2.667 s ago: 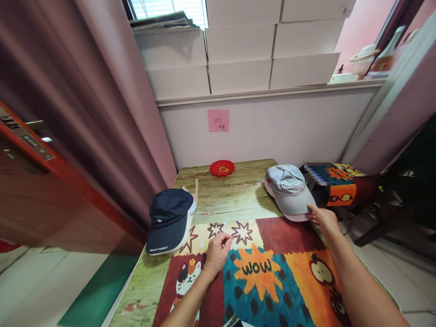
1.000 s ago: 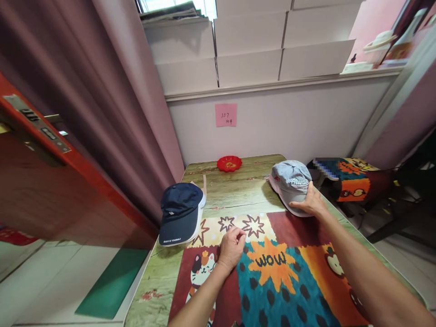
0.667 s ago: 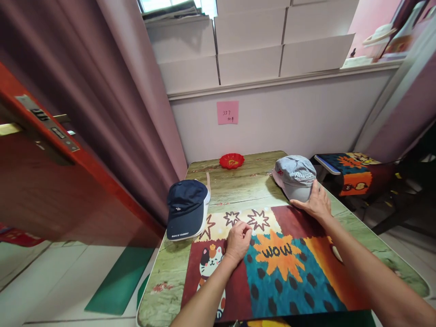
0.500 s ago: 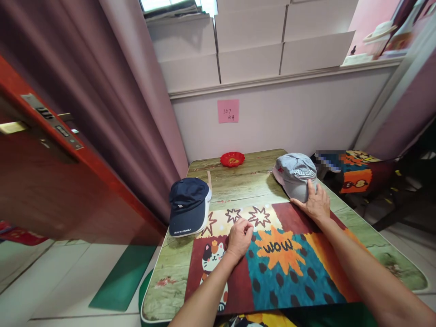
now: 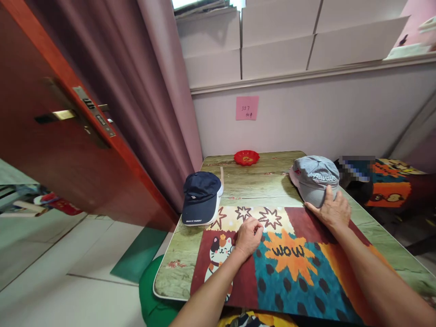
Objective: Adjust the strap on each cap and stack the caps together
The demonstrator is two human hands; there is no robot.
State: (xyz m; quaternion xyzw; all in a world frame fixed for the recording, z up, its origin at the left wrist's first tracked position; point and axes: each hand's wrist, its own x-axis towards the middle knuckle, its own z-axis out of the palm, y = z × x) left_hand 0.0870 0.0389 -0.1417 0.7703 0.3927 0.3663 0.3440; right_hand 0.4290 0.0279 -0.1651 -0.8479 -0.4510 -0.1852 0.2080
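On the right of the table a grey cap (image 5: 315, 175) with raised white lettering faces me. My right hand (image 5: 332, 210) is at its brim, thumb along the front edge and fingers over the side of the brim. Curled into a loose fist, my left hand (image 5: 250, 236) rests on the colourful mat (image 5: 238, 272), near its printed stars; nothing shows in its fingers. A navy cap (image 5: 200, 197) with a white brim edge sits at the left, apart from both hands.
A red scalloped dish (image 5: 246, 157) stands at the back of the table (image 5: 173, 277). Behind is a wall with a pink note (image 5: 247, 108). To the left are a curtain (image 5: 170, 91) and a wooden door (image 5: 68, 136). A green stool (image 5: 150, 290) shows beside the table's left corner.
The camera view has turned left, so everything appears shifted right. My right hand stays at the grey cap, and my left hand remains curled on the mat.
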